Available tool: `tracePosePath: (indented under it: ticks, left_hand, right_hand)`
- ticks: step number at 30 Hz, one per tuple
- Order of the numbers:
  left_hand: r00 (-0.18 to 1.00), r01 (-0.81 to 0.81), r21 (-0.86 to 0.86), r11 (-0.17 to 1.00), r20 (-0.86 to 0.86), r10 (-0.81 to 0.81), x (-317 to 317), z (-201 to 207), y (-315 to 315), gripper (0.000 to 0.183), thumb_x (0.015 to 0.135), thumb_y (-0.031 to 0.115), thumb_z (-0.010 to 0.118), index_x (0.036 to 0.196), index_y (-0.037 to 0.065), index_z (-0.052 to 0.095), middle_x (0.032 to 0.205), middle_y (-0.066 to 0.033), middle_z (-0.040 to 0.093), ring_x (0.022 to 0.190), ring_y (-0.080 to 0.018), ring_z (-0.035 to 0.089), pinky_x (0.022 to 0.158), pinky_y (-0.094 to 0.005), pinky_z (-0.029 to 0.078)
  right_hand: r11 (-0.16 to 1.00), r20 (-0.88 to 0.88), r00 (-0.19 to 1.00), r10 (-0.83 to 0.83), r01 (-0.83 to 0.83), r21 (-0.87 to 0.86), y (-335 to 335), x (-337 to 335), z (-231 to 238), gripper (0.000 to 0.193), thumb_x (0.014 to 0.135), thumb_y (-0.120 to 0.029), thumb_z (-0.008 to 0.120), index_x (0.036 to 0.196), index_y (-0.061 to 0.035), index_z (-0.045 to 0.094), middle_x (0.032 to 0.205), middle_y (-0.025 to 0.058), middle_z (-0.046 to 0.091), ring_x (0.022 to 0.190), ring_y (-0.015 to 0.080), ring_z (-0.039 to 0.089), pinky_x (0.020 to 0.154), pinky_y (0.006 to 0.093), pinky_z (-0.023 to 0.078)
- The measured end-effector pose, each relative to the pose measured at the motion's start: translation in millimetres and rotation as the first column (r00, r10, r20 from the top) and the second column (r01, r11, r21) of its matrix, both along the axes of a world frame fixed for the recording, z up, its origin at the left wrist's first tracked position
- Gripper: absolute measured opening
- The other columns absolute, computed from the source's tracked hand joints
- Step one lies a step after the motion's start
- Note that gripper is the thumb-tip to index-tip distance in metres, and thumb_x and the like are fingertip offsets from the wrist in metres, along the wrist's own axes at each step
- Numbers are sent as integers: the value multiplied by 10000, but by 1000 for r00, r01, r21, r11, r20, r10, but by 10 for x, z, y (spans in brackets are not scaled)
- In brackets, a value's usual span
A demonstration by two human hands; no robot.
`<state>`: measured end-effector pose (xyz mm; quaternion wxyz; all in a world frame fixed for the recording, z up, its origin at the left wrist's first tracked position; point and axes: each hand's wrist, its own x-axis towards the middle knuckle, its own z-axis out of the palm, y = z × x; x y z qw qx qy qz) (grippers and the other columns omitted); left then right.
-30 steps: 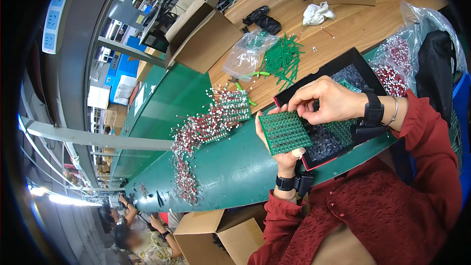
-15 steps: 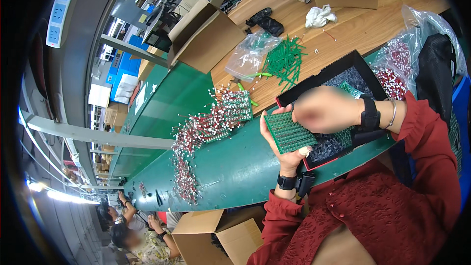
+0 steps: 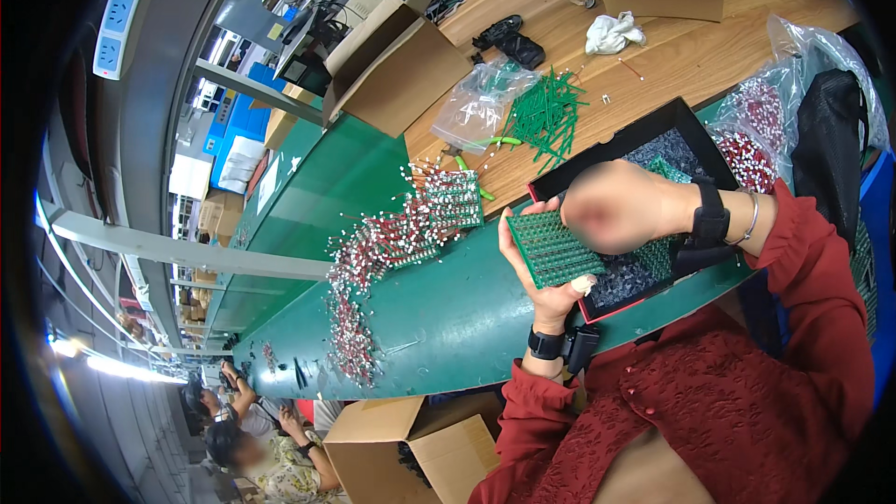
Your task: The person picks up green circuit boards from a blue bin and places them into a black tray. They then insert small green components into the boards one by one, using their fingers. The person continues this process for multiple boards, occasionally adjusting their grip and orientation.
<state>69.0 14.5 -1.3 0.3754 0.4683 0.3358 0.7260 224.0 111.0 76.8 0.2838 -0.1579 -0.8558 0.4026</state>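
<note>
My left hand (image 3: pixel 551 304) grips a green circuit board panel (image 3: pixel 549 248) by its edges, thumb on the near side and fingers along the far side. Rows of small parts cover the panel, which is tilted over the left end of a black box (image 3: pixel 684 123) with a red rim. Above the panel's right part is my right hand (image 3: pixel 658 209); its fingers are blurred and hidden, so what they hold does not show. Many small dark pieces (image 3: pixel 618 287) fill the box, and a clear greenish bag (image 3: pixel 666 169) lies among them.
Boards with red-and-white wires (image 3: pixel 401 235) trail across the green bench (image 3: pixel 448 317). Beyond them lie green strips (image 3: pixel 549 112), green-handled pliers (image 3: pixel 504 141) and a clear bag (image 3: pixel 476 112). Bagged wires (image 3: pixel 749 145) stand right; an open carton (image 3: pixel 373 439) sits below the bench. Co-workers (image 3: pixel 271 457) are lower left.
The whole view has shifted slightly. My hands, the panel and the box keep nearly the same places relative to each other.
</note>
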Motion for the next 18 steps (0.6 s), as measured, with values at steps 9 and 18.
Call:
tracePosePath:
  ticks: [9,18]
  left_hand:
    - [1000,13,-19,1000,3,-13,0,-14,-21,1316,520,306,930,1484,91,59,1376,-154,368,1272,-322,427,1076,-468,370]
    - [999,38,-8,999,-2,-38,-8,-27,-5,1293,526,272,925,1481,100,71,1370,-147,369,1276,-317,421,1077,-465,371]
  right_hand:
    - [993,-102,994,27,-38,-112,-21,-80,-65,218,731,-16,694,947,-21,671,736,61,672,646,140,657,600,272,533]
    - [1000,-173,985,1,-6,-30,2,-34,0,171,723,-12,692,892,-19,673,749,75,674,635,185,657,601,298,539]
